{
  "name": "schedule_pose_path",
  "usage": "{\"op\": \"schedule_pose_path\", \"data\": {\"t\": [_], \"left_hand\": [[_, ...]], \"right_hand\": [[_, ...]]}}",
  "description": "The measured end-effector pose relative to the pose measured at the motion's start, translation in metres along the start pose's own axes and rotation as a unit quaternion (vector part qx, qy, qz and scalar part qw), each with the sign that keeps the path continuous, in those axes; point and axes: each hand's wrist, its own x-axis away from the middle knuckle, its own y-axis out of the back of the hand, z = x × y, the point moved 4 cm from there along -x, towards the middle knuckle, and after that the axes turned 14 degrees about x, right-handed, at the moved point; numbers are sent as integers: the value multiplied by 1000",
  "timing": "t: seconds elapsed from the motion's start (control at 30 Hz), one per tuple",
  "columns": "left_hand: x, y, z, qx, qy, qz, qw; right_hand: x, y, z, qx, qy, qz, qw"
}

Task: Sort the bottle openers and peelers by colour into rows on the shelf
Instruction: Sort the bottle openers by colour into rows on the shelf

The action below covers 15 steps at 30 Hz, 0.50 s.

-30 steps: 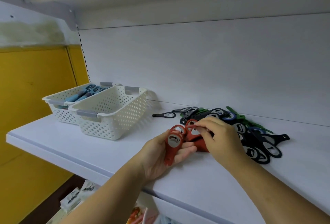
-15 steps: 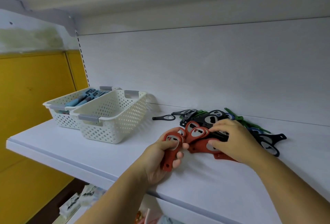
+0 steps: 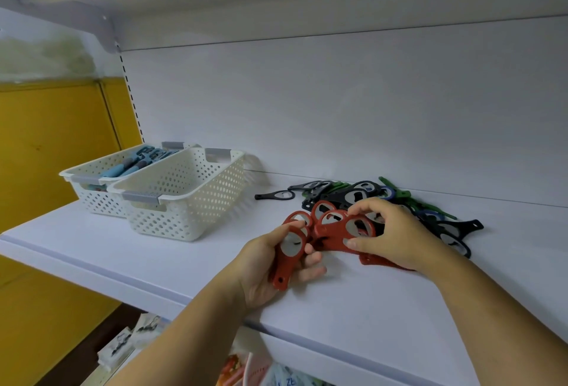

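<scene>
On the white shelf (image 3: 353, 302), my left hand (image 3: 270, 265) grips a small stack of red bottle openers (image 3: 289, 253), handles pointing down toward me. Just to its right, my right hand (image 3: 390, 232) pinches another red bottle opener (image 3: 335, 232) by its ring, on top of more red ones lying flat. Behind my right hand lies a mixed pile of black, green and blue openers (image 3: 356, 195), partly hidden by the hand. A single black opener (image 3: 275, 195) lies apart at the pile's left.
Two white perforated baskets stand at the shelf's left: the nearer basket (image 3: 184, 198) shows no contents, the farther basket (image 3: 92, 179) holds blue peelers (image 3: 129, 164). A yellow wall is further left. Packaged goods show below the shelf edge.
My right hand has drawn red openers out of the mixed pile toward the left hand. The left hand's stack has tilted a little nearer to me.
</scene>
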Motion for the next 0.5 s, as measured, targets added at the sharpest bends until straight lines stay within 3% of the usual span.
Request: {"op": "schedule_pose_path", "data": {"t": [0.1,0.23,0.33,0.5], "left_hand": [[-2,2,2,-42,13,-3,999],[1,-6,5,-107,20,53,993],[5,-7,3,-85,25,81,993],[1,-1,-1,-62,2,57,996]], "right_hand": [[4,-4,16,-81,35,18,996],[6,-20,37,-102,82,5,991],[6,-23,40,-104,86,-16,991],[1,-21,28,-87,52,-60,993]]}}
